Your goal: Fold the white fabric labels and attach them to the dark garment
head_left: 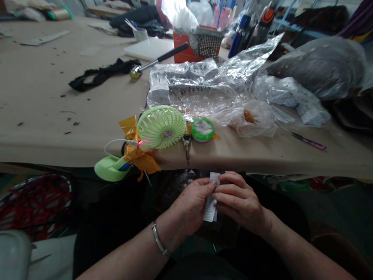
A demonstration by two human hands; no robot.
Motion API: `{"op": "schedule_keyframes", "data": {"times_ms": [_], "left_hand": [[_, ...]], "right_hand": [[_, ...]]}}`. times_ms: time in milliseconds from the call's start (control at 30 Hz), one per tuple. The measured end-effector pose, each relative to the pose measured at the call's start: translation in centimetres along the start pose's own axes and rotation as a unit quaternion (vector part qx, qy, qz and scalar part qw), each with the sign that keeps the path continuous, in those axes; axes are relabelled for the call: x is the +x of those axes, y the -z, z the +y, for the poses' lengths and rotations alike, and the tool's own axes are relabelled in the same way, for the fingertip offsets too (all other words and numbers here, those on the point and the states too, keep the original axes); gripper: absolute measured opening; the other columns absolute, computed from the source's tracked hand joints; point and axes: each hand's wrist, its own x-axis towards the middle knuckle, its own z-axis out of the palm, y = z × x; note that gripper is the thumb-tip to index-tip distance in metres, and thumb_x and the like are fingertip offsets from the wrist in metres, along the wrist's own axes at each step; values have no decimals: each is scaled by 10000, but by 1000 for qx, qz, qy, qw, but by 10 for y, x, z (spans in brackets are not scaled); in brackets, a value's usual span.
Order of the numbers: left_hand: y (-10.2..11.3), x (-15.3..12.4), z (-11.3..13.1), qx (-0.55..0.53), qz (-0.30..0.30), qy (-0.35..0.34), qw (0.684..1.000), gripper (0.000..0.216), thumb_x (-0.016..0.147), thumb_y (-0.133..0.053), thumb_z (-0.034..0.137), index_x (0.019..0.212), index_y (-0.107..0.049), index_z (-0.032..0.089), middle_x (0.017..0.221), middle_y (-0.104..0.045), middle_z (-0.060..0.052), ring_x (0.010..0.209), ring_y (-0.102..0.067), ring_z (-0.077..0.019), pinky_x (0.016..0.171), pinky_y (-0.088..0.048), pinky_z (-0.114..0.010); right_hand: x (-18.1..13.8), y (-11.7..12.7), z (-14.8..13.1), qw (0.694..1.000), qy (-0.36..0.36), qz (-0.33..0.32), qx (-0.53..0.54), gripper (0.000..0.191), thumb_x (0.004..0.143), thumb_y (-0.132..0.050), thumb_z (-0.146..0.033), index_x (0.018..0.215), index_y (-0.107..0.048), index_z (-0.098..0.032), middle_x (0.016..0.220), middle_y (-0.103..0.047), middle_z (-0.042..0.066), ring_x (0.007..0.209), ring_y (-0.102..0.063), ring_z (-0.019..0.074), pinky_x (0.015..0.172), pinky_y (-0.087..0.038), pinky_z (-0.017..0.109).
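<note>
Over my lap, just in front of the table edge, both hands hold a small stack of white printed labels [210, 208]. My left hand [192, 202], with a bangle on its wrist, pinches the labels between thumb and fingers. From the other side, my right hand [240, 200] has its fingers closed on the labels' upper part. Small print runs along the lower end of the strip. Closest on the table are a soldering iron [187, 149], its tip pointing toward me, and a green round container [203, 130] with white material in it.
A green fan [161, 126] is fixed at the table edge with orange tape. Clear plastic bags [198, 89] lie behind it. Thread snips [309, 140] rest at the right. A black cloth strip [101, 76] and a black-handled tool [171, 52] lie farther back.
</note>
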Motion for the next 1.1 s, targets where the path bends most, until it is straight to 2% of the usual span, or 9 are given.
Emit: {"op": "schedule_keyframes", "data": {"times_ms": [133,233,333,433,633,767,833,967,1100], "left_hand": [[2,-7,5,59,-15,40,997,187,859,-596,261,924,-628,89,700,-627,-60,553,-609,-137,543,-503,-247],[4,-12,4,98,-37,61,993,203,875,-573,303,907,-597,104,676,-599,-39,552,-612,-138,513,-493,-226],[7,-15,1,116,-58,66,989,248,847,-611,354,842,-585,108,682,-583,-25,539,-591,-115,502,-485,-208],[8,-16,-2,128,-66,67,987,275,822,-630,377,802,-578,107,653,-579,-21,513,-570,-99,494,-478,-195],[9,-17,-2,150,-56,62,985,266,810,-639,370,800,-557,118,633,-582,-16,485,-556,-93,469,-448,-181],[11,-17,-2,148,-48,46,987,274,818,-626,381,804,-565,114,639,-573,-14,502,-549,-92,484,-442,-188],[13,-17,-1,143,-38,38,988,276,827,-616,385,811,-568,114,645,-567,-10,521,-552,-94,501,-445,-195],[17,-18,1,131,-15,16,991,267,820,-622,380,834,-571,119,638,-563,-4,533,-559,-102,511,-446,-202],[21,-19,2,123,-9,4,992,236,795,-636,345,849,-582,122,646,-572,-7,544,-567,-107,527,-448,-208]], "right_hand": [[-5,3,4,957,-221,77,174,270,829,-679,-222,1093,-618,-228,1040,-632,53,1112,-555,209,962,-466,359],[-5,0,11,814,-392,22,428,381,778,-737,-340,1129,-613,-263,1043,-634,24,973,-617,156,854,-503,268],[-1,-5,17,685,-425,-70,587,524,680,-809,-371,1152,-627,-233,979,-650,17,847,-631,123,787,-507,226],[3,-12,17,649,-424,-94,625,478,646,-830,-331,1078,-666,-208,1028,-646,35,857,-633,137,786,-512,242],[6,-22,14,615,-406,-45,674,196,718,-764,-211,898,-689,-184,1110,-637,44,1003,-617,161,896,-484,276],[5,-23,13,646,-412,-44,641,290,745,-742,-236,1027,-676,-233,1112,-651,26,962,-633,139,861,-499,253],[6,-19,10,716,-411,-24,564,348,788,-702,-245,1129,-638,-274,1121,-651,13,949,-634,127,834,-504,235],[13,-10,-1,912,-324,-25,249,312,876,-608,-232,1187,-601,-239,1136,-621,38,1043,-592,142,922,-465,254],[19,-11,-9,976,-207,-44,57,279,907,-561,-230,1175,-587,-157,1131,-607,91,1057,-571,165,923,-467,271]]}}
